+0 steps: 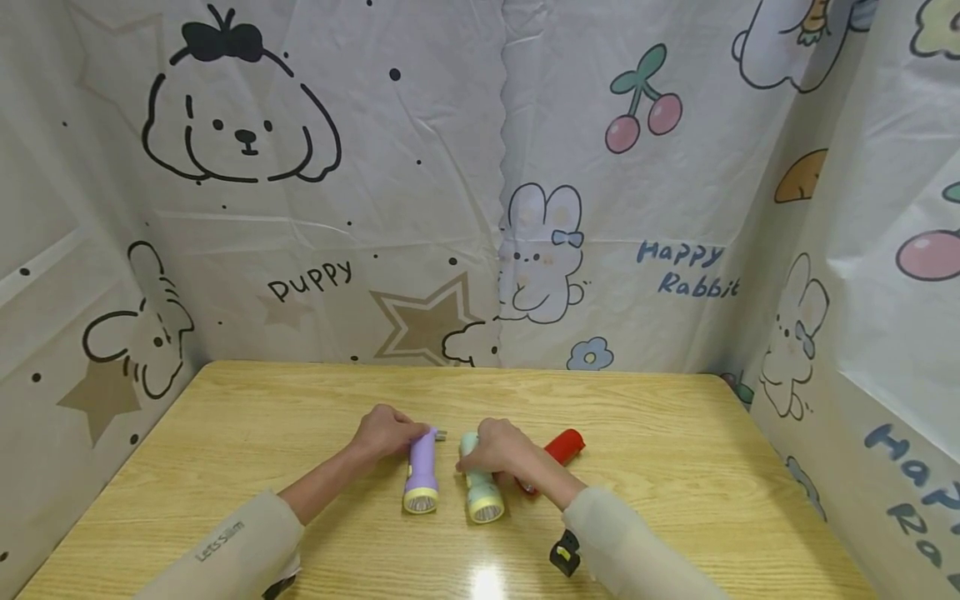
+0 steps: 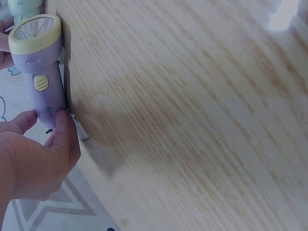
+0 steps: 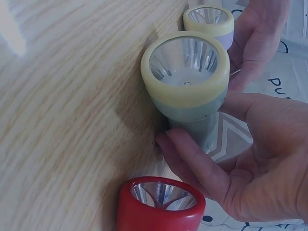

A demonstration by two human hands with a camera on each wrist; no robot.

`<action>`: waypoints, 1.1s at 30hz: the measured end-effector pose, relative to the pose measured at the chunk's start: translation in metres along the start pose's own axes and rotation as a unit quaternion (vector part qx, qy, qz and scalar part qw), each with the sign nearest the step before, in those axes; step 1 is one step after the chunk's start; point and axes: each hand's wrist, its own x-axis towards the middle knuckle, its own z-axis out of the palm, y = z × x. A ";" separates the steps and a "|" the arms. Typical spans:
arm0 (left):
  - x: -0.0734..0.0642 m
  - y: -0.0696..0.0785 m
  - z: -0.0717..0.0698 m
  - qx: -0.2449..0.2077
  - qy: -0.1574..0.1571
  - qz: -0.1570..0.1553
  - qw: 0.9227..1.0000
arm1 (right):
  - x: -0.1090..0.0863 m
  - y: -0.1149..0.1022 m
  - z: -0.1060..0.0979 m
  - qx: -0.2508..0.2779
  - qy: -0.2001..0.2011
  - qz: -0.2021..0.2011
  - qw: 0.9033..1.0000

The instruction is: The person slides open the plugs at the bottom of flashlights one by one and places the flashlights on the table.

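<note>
A purple flashlight (image 1: pixel 422 467) with a yellow lens ring lies on the table, lens toward me. My left hand (image 1: pixel 386 433) pinches its tail end between thumb and fingers, and metal prongs (image 1: pixel 441 435) stick out beside that end. The left wrist view shows its yellow switch (image 2: pixel 41 82). Just right of it lies a mint green flashlight (image 1: pixel 482 493), also with a yellow ring and facing me. My right hand (image 1: pixel 498 447) grips its body, thumb on one side and fingers on the other. Beside that hand is a red flashlight (image 1: pixel 566 447), partly hidden under the right forearm.
The wooden table (image 1: pixel 300 392) is bounded at the back and sides by a printed cloth (image 1: pixel 420 208) with cartoon animals. A black wrist device (image 1: pixel 565 554) shows at the right sleeve. Light glares off the table's near part.
</note>
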 end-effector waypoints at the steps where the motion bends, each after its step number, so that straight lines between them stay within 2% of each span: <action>1: 0.000 0.000 0.000 0.001 0.000 0.001 1.000 | 0.000 0.000 0.000 0.000 0.001 -0.001 1.000; 12: 0.002 -0.001 0.001 0.002 0.004 0.003 1.000 | 0.000 -0.002 0.001 0.001 0.009 -0.021 1.000; 26: 0.001 -0.001 0.001 0.010 0.008 0.004 1.000 | -0.001 0.000 0.001 -0.001 0.015 0.004 1.000; 33: 0.000 0.000 0.001 0.010 0.005 0.005 1.000 | -0.001 0.000 -0.001 0.004 0.018 0.004 1.000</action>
